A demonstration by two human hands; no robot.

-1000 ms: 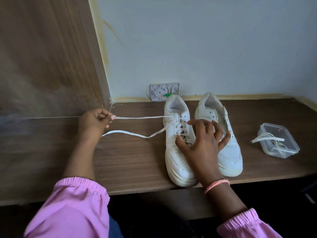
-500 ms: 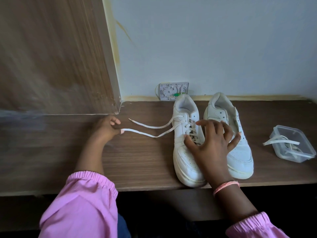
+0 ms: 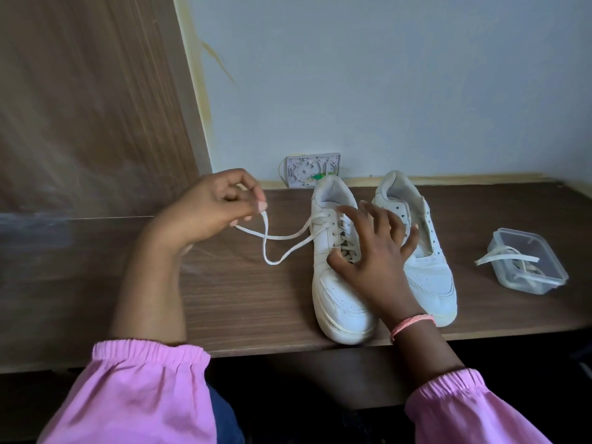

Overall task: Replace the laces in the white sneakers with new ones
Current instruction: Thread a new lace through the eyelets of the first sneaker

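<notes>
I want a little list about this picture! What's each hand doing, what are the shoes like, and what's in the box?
left hand: pinches the lace ends, raised off the table
right hand: fingers spread, resting on the left shoe
left shoe: laced, lace ends pulled out sideways
right shoe: no lace, eyelets empty
box: clear, open, laces inside, one end hangs over the rim
place: both shoes side by side, toes toward the person
</notes>
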